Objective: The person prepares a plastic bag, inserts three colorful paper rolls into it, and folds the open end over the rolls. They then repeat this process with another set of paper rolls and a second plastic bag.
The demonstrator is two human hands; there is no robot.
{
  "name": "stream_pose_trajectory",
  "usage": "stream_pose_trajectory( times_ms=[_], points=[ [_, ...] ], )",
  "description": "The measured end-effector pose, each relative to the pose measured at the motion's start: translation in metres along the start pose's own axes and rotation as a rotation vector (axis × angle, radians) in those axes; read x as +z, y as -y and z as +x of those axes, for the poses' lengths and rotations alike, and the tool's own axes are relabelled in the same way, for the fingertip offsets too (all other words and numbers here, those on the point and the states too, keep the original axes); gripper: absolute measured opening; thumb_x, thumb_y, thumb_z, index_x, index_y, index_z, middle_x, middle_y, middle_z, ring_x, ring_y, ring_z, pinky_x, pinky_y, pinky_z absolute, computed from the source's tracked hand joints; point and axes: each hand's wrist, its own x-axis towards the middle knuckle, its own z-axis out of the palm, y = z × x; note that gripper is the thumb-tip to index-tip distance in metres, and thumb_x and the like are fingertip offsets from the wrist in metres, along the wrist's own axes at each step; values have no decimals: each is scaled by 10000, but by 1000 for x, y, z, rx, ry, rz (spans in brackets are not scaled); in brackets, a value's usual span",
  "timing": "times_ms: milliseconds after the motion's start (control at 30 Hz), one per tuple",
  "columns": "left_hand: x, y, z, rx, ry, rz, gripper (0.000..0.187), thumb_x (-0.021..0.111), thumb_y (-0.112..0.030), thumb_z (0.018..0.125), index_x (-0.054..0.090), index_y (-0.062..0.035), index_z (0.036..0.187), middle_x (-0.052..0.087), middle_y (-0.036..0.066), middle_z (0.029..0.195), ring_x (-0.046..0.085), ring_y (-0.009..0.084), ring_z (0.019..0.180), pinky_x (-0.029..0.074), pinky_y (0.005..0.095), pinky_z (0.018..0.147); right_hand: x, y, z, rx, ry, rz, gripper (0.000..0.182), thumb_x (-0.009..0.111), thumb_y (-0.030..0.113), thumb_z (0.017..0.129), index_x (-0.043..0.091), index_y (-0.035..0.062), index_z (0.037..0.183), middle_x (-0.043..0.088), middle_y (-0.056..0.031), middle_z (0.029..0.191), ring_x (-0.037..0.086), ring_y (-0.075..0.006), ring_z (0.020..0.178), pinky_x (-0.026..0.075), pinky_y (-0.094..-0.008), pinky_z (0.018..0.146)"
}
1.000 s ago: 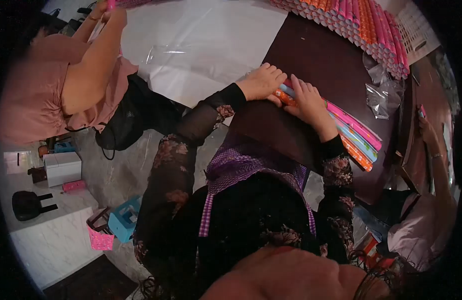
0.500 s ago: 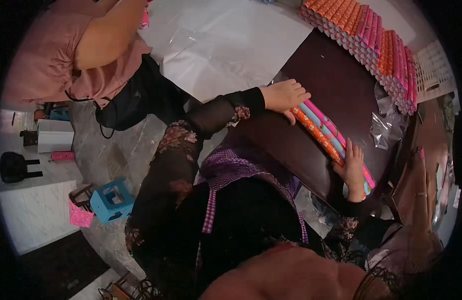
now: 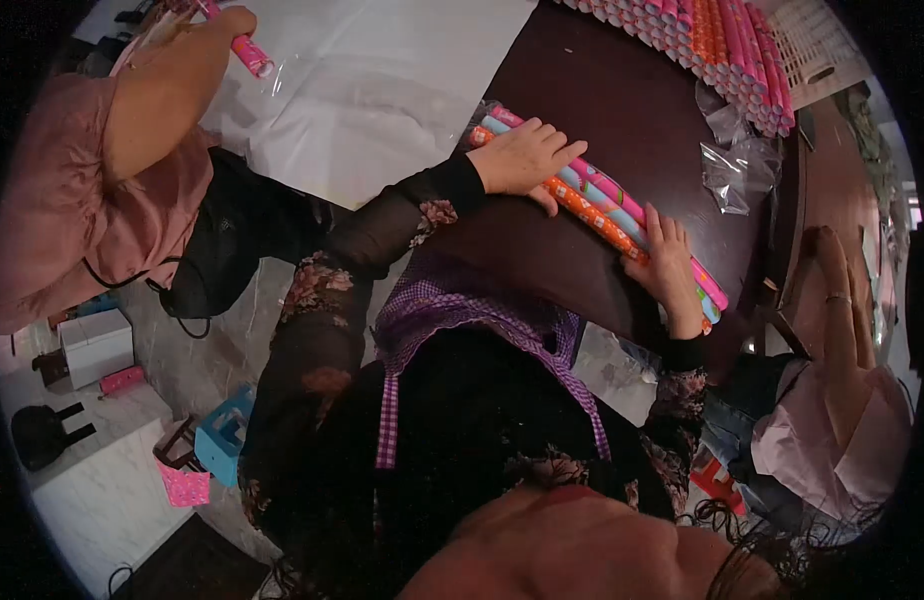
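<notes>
Pink [image 3: 619,191], light blue [image 3: 604,203] and orange [image 3: 586,212] printed paper rolls lie side by side on the dark table [image 3: 592,85], slanting down to the right. My left hand [image 3: 522,160] curls over them near their upper left end, thumb on the near side. Lower down, my right hand [image 3: 664,262] grips the same bundle from the near side, with its fingers across the top. Some clear film shows around the upper left ends. Parts of the rolls are hidden under both hands.
Many stacked paper rolls [image 3: 727,50] stand at the back right, beside a white basket [image 3: 812,50]. Clear plastic bags [image 3: 730,180] lie at the table's right. A white sheet [image 3: 372,95] covers the left part. At left, another person's hand holds a pink roll [image 3: 252,55]; another person sits at right.
My view has shifted, so the table sits further left and up. My left hand has slid inward along the rolls, baring their upper ends. A pink roll in the other person's hand has come into view.
</notes>
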Motion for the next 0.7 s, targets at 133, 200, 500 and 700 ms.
stream_pose_trajectory(
  times_ms=[133, 200, 500, 700],
  points=[
    [1, 6, -3, 57, -28, -153, 1051, 739, -624, 638, 415, 42, 1383, 512, 170, 1293, 489, 319, 1212, 386, 427, 1022, 6, -5, -5, -12, -41, 20, 865, 802, 203, 643, 417, 13, 1393, 546, -180, 1195, 524, -366, 1085, 428, -454, 949],
    [-9, 9, -10, 89, -27, -43, 1101, 782, -593, 599, 373, 5, 1428, 383, 181, 1467, 344, 340, 1382, 277, 479, 1135, 12, -14, -9, -22, -53, 44, 875, 806, 196, 630, 417, 13, 1393, 546, -178, 1195, 524, -363, 1090, 428, -452, 949],
    [-4, 43, -29, -4, 136, 53, 1001, 779, -584, 636, 434, 67, 1315, 510, 197, 1270, 467, 348, 1210, 366, 421, 1057, 30, -29, -11, -99, -114, 52, 863, 805, 215, 630, 427, 16, 1380, 550, -172, 1186, 539, -357, 1080, 442, -461, 924],
    [5, 32, -27, 36, 82, 73, 903, 769, -566, 675, 467, 69, 1243, 533, 185, 1155, 512, 335, 1080, 415, 407, 964, 32, -26, -6, -104, -105, 43, 856, 810, 229, 630, 437, 16, 1370, 553, -167, 1179, 540, -353, 1077, 438, -457, 926]
  ],
)
